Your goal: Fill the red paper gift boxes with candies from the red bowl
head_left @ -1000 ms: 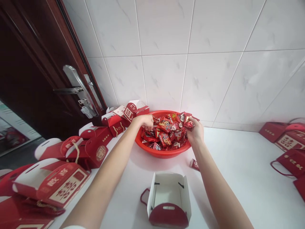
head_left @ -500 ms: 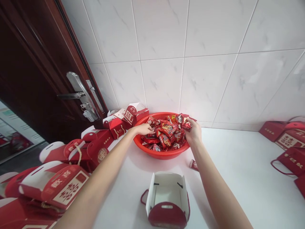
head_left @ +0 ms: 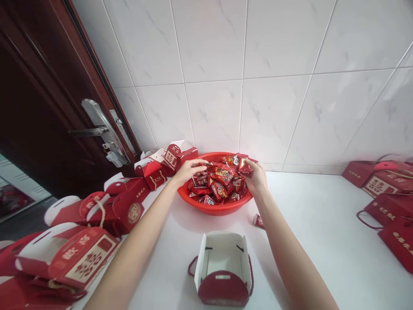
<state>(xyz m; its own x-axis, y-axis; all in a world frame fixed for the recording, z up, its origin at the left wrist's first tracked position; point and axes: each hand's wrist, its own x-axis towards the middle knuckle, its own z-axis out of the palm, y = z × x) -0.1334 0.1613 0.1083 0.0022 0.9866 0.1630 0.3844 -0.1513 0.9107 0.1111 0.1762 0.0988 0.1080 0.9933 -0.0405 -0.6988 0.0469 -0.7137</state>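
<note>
Red gift boxes [head_left: 67, 254] line the left of the white tabletop [head_left: 309, 224]. The left hand [head_left: 190, 171] has loosely curled fingers over the red plastic basket [head_left: 214, 209] of wrapped candies [head_left: 221, 189]; whether they grip anything, I cannot tell. Below sits an open gift box [head_left: 223, 269]. The right hand's [head_left: 258, 177] fingers pinch red candy packets [head_left: 245, 165] above the basket's right side.

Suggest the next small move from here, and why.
I would probably carry the wrapped sweets in the right hand over to the open box and lower them in: the hand holds them at the red basket's right side, and the box stands open-topped, looking empty inside.
</note>
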